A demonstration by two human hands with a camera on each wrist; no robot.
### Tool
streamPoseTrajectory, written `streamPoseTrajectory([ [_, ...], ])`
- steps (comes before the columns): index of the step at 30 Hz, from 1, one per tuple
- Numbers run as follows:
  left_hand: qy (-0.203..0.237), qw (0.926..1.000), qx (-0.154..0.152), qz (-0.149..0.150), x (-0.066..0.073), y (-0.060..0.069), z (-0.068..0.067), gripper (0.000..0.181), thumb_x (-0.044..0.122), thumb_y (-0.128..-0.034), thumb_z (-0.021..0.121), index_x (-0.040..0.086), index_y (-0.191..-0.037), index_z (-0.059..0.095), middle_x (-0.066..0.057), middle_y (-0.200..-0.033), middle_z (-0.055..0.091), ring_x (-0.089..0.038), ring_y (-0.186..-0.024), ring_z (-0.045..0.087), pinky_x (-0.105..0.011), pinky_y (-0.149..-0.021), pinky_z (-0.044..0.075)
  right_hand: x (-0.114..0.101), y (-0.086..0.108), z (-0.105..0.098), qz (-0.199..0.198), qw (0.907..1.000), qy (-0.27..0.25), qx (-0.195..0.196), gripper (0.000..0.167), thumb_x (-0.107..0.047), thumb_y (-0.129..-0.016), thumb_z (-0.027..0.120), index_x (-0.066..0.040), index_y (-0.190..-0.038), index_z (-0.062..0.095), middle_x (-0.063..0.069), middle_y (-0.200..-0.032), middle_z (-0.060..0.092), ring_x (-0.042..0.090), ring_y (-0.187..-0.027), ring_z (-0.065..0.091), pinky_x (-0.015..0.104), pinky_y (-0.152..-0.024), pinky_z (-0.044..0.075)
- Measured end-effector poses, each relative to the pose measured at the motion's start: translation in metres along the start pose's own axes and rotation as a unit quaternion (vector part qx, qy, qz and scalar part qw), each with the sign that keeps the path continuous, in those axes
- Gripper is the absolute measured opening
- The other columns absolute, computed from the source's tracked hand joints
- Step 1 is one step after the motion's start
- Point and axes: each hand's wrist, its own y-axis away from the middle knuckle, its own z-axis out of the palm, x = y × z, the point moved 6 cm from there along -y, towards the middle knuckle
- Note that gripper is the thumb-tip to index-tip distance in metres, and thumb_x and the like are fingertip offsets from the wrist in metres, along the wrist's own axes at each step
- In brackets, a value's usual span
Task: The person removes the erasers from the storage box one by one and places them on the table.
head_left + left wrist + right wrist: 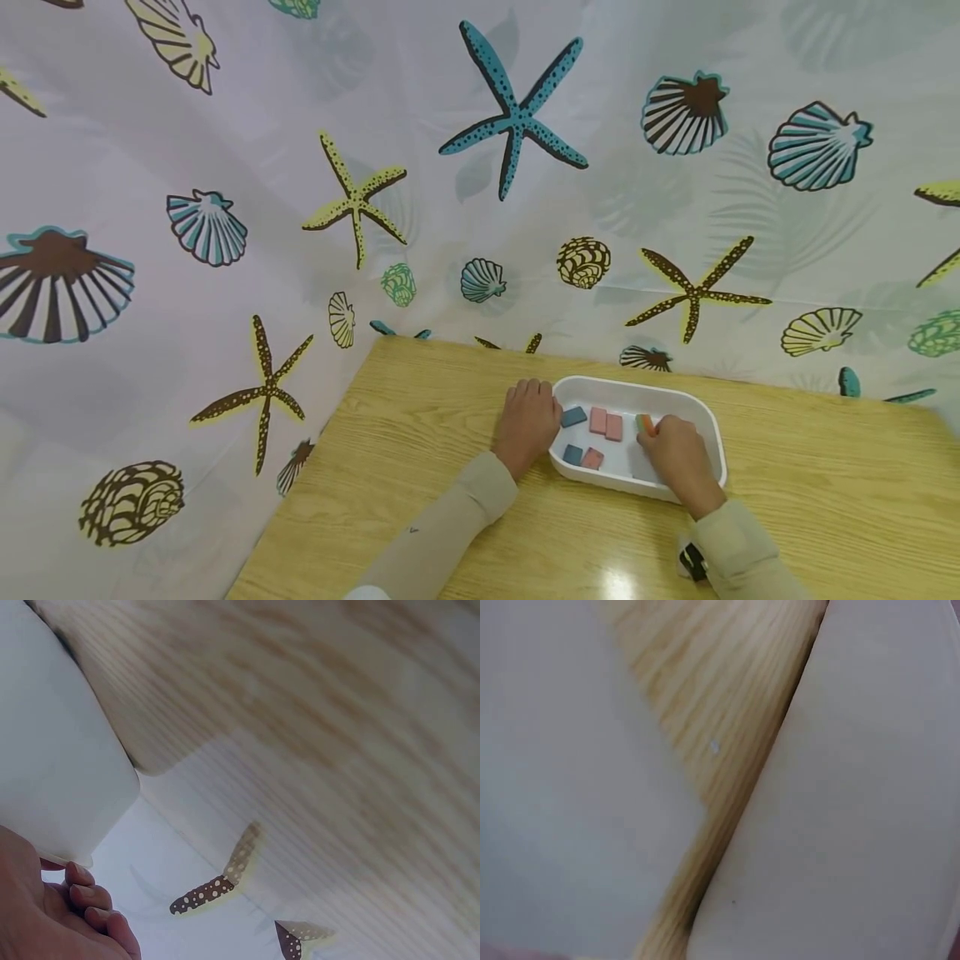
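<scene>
Right hand (678, 454) pinches a small green-and-orange block (643, 425) between thumb and fingers; one piece or two pressed together, can't tell. Block sits inside the white plastic tray with rounded corners (708, 412), right of its middle; whether it touches the tray floor, can't tell.

Key relation: block pokes out on the left side of the right hand's grip, long axis running roughly from far edge to near edge of the tray. Right hand clearly nearer; left hand (528, 421) is at the opposite end, fingers curled over the tray's left rim near its far left corner.

Next outward, left of the grip: two flat pink rectangular blocks (614, 427) side by side, a third pink block (592, 458) by the near edge. A dark blue-grey block (573, 417) lies slanted near the far left corner, another blue-grey block (572, 454) by the near left corner, just beside the third pink one.

Tray rests on a light wood-grain table (450, 400), close to its far edge. White shell-and-starfish curtain (420, 225) behind.
</scene>
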Motion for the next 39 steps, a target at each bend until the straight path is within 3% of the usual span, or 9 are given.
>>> streamPoseTrajectory([
  [5, -0.001, 1.0000, -0.002, -0.001, 0.001, 0.001, 0.001, 0.028, 0.032, -0.0978, 0.035, 0.012, -0.097, 0.055, 0.000, -0.087, 0.051, -0.016, -0.084, 0.046, -0.031, -0.075, 0.038, -0.005, 0.006, -0.006, -0.017, 0.9997, 0.006, 0.016, 0.026, -0.019, -0.082, 0.064, 0.006, -0.081, 0.061, 0.012, -0.068, 0.059, 0.022, -0.054, 0.051, 0.035, -0.048, 0.041],
  [12, 0.009, 1.0000, 0.000, -0.001, 0.001, 0.000, 0.001, 0.025, 0.031, -0.0972, 0.038, 0.012, -0.094, 0.055, 0.000, -0.085, 0.050, -0.016, -0.083, 0.046, -0.031, -0.073, 0.037, -0.016, 0.018, -0.024, -0.047, 0.9983, 0.017, 0.031, 0.030, -0.019, -0.083, 0.063, 0.010, -0.087, 0.062, 0.019, -0.077, 0.064, 0.023, -0.059, 0.055, 0.040, -0.055, 0.046],
  [24, 0.014, 0.9998, -0.010, -0.006, 0.001, -0.001, 0.005, 0.026, 0.032, -0.0972, 0.038, 0.012, -0.096, 0.055, 0.000, -0.085, 0.049, -0.016, -0.082, 0.043, -0.031, -0.076, 0.038, -0.019, 0.050, -0.049, -0.047, 0.9984, 0.001, 0.030, 0.030, -0.023, -0.083, 0.062, 0.007, -0.090, 0.060, 0.013, -0.081, 0.064, 0.020, -0.065, 0.058, 0.036, -0.057, 0.047],
  [30, 0.017, 0.9998, -0.006, -0.005, 0.000, -0.001, 0.003, 0.025, 0.031, -0.0969, 0.040, 0.011, -0.096, 0.055, 0.000, -0.085, 0.050, -0.016, -0.082, 0.044, -0.031, -0.076, 0.038, -0.023, 0.065, -0.056, -0.053, 0.9981, -0.017, 0.025, 0.031, -0.023, -0.084, 0.061, 0.006, -0.095, 0.060, 0.009, -0.081, 0.064, 0.018, -0.066, 0.059, 0.034, -0.058, 0.048],
  [39, 0.025, 0.9997, 0.001, -0.002, 0.001, -0.001, 0.002, 0.025, 0.030, -0.0968, 0.040, 0.011, -0.094, 0.055, -0.001, -0.085, 0.050, -0.016, -0.082, 0.045, -0.032, -0.076, 0.039, -0.024, 0.093, -0.061, -0.036, 0.9991, -0.020, 0.014, 0.032, -0.029, -0.085, 0.062, 0.002, -0.090, 0.060, 0.008, -0.080, 0.065, 0.018, -0.068, 0.058, 0.034, -0.061, 0.047],
])
